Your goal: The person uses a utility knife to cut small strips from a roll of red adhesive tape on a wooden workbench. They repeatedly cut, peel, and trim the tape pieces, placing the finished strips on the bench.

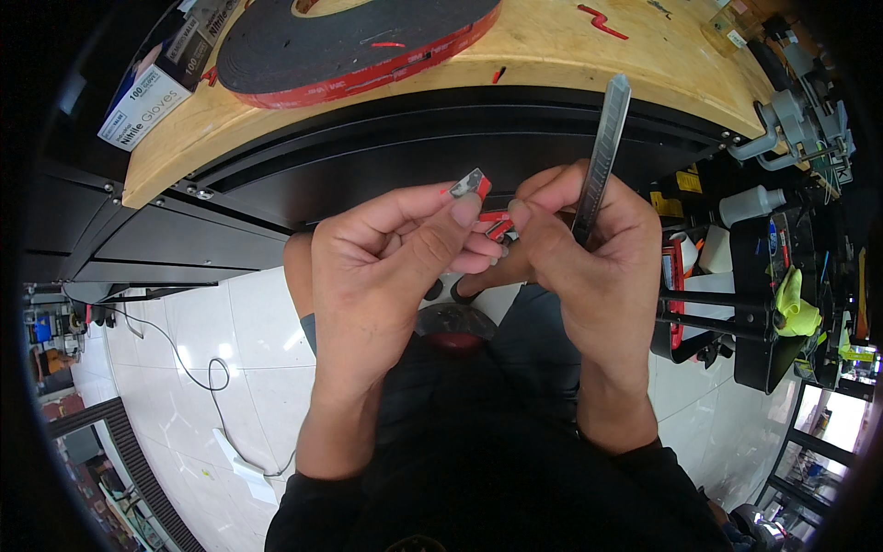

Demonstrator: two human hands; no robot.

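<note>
My left hand (391, 253) is closed, pinching a small grey piece with red-backed tape (472, 183) between thumb and fingertips. My right hand (589, 239) is closed too, around a snap-off utility knife (602, 156) whose long blade points up and away from me. The knife's handle is mostly hidden in the palm. Between the two hands, the right thumb and forefinger meet a scrap of red and dark tape (498, 225), close to the left fingertips. Exactly how that scrap joins the piece in my left hand is hard to see.
A large roll of dark foam tape with red backing (359, 55) lies on the wooden bench (543, 74). Red scraps (602, 22) lie near it. A glove box (152, 97) stands left, a clamp (800, 124) right. Below, a black cart (763, 340) carries bottles and cloth.
</note>
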